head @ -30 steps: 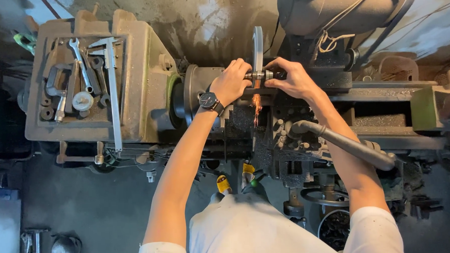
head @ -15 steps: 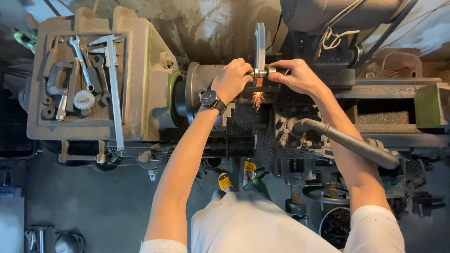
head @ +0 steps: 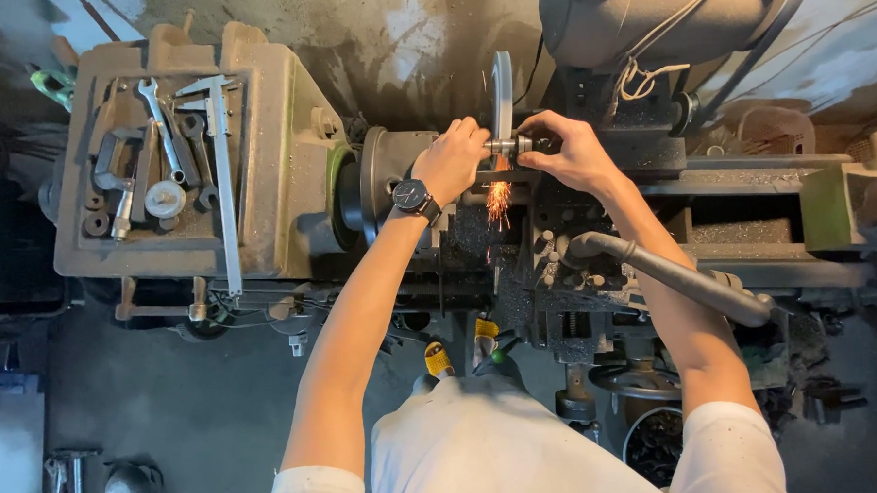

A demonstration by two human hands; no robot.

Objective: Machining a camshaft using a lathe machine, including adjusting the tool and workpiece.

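Observation:
A thin grey grinding disc (head: 502, 87) stands upright in the middle of an old lathe (head: 290, 174). A short metal rod (head: 509, 146) is pressed against the disc's lower edge, and orange sparks (head: 498, 203) fall below it. My left hand (head: 452, 159), with a black wristwatch (head: 413, 196) on its wrist, grips the rod's left end. My right hand (head: 569, 152) pinches the rod's right end. Both arms reach forward over the machine.
The headstock top at the left holds wrenches (head: 160, 130), a caliper (head: 223, 176) and small round parts (head: 165, 199). A long dark lever (head: 678, 280) sticks out under my right forearm. A motor housing (head: 664, 20) sits at the upper right. Below is a grey floor (head: 192, 420).
The sparks under the disc have shifted slightly and hang a little lower. Both hands stay on the rod at the disc, with only a small shift in view.

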